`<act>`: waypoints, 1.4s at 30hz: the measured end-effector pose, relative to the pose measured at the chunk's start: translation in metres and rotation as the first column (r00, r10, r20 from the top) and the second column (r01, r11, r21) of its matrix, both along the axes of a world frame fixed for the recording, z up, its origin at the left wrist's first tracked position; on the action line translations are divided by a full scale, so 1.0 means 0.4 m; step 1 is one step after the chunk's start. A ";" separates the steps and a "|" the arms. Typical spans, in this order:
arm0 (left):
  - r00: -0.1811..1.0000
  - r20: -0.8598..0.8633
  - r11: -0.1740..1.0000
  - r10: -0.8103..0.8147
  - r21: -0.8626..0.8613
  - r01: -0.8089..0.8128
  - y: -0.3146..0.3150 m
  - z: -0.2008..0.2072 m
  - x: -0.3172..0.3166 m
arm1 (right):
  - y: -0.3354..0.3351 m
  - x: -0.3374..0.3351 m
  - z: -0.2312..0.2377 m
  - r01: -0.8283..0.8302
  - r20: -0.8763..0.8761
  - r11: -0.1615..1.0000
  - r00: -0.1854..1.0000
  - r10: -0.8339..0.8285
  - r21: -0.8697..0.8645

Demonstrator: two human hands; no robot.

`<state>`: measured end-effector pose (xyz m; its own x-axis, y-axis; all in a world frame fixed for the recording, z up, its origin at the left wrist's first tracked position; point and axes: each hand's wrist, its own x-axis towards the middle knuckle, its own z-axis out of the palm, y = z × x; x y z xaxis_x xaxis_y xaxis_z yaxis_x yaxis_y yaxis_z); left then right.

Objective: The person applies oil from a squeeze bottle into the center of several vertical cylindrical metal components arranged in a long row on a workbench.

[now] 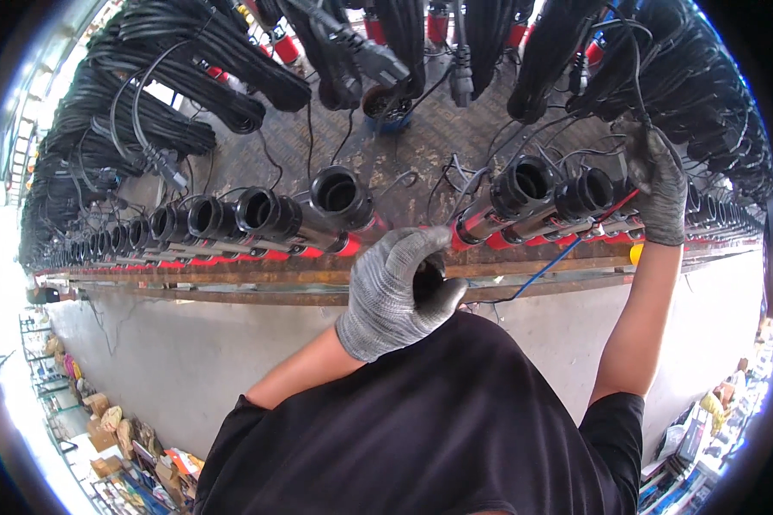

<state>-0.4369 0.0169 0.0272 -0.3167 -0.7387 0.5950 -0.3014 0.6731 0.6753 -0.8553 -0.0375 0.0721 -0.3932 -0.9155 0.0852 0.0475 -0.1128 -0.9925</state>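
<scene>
At the frame's centre the left hand point(393, 296) gripped a black tube point(428, 278), while at upper right the right hand point(661, 189) met black cables point(683, 94), its grip impossible to tell.

There are two gloved hands point(386, 296), one blue tub point(388, 126) at upper centre, and uncountably many black-collared tubes point(357, 209).
</scene>
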 end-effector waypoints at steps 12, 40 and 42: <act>0.994 -0.106 0.997 0.001 -0.079 -0.009 0.014 -0.049 -0.032 | -0.010 -0.035 -0.014 -0.098 0.139 0.995 0.985 0.101 -0.024; 0.995 -0.018 0.993 0.096 -0.072 -0.097 0.011 -0.023 -0.054 | 0.038 0.035 0.024 -0.055 -0.185 0.998 0.981 0.052 -0.012; 0.995 -0.026 0.992 0.093 -0.082 -0.095 -0.005 -0.011 -0.053 | 0.041 0.000 0.028 -0.455 -0.317 0.890 0.851 0.419 -0.045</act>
